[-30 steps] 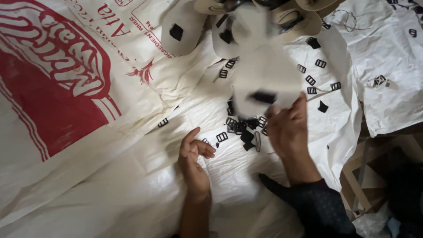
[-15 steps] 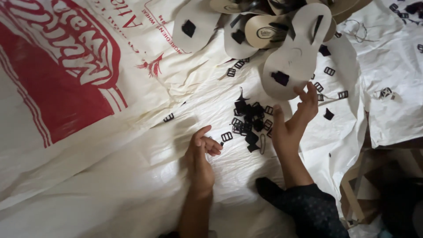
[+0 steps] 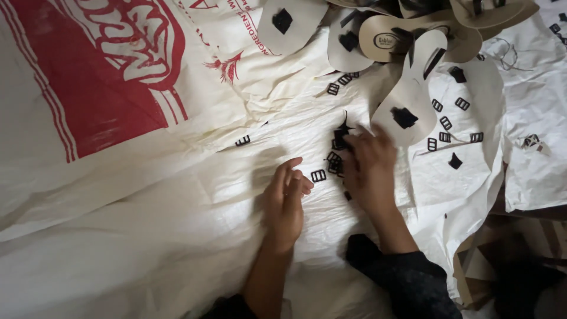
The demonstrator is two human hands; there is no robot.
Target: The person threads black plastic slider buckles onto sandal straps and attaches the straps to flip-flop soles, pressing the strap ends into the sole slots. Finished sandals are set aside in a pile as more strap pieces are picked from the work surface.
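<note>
Here the right hand (image 3: 369, 168) is lying palm down over a small heap of black buckles (image 3: 338, 155), its fingers spread and blurred, so whether they are pinching any piece cannot be told. The left hand (image 3: 286, 198) is resting just beside it on the sheet, fingers loosely curled together and holding nothing, with one lone buckle (image 3: 318, 175) lying just off its fingertips. Both are working on a white woven sack cloth (image 3: 177, 236) that is covering the whole surface, wrinkled, with a large red printed panel (image 3: 88, 77) at the upper left. The buckles are small, flat, black rectangular frames with a middle bar; more are lying scattered to the right. Beyond the heap, beige sandal soles (image 3: 407, 106) are lying piled, some bearing black patches. At the lower right, brown cardboard (image 3: 478, 266) is showing.
</note>
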